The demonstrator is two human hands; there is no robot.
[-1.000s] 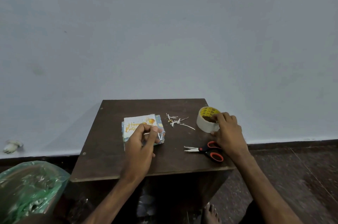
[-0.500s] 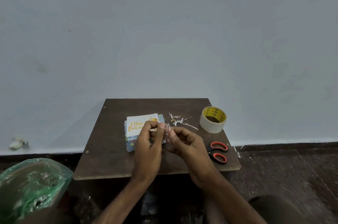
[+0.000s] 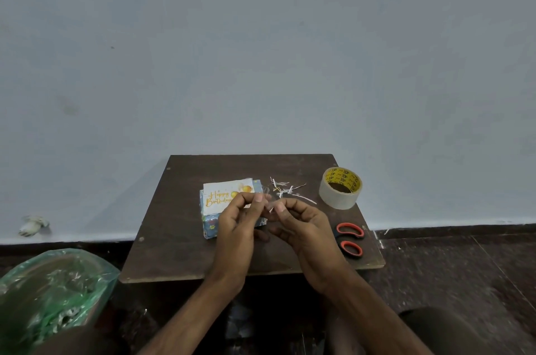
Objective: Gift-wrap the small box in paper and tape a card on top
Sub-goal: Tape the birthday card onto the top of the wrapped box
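**A:** Where is the box sitting?

**B:** The wrapped box (image 3: 210,225) is lying near the centre of the frame on the dark table (image 3: 179,238), and the birthday card (image 3: 220,193) is resting on its top.

**A:** And the hands?

**B:** Both are hovering over the box's right end. The left hand (image 3: 235,227) and the right hand (image 3: 301,224) are meeting fingertip to fingertip. Each is pinching one end of a small clear piece of tape (image 3: 268,203), which is faint and hard to make out.

**A:** What is lying around them?

**B:** Paper scraps (image 3: 285,189) are lying just right of the box. The tape roll (image 3: 340,187) is standing toward the table's upper right corner. The orange-handled scissors (image 3: 349,240) are lying below it, partly behind the right hand. A green plastic bag (image 3: 52,282) is showing at the lower left of the frame.
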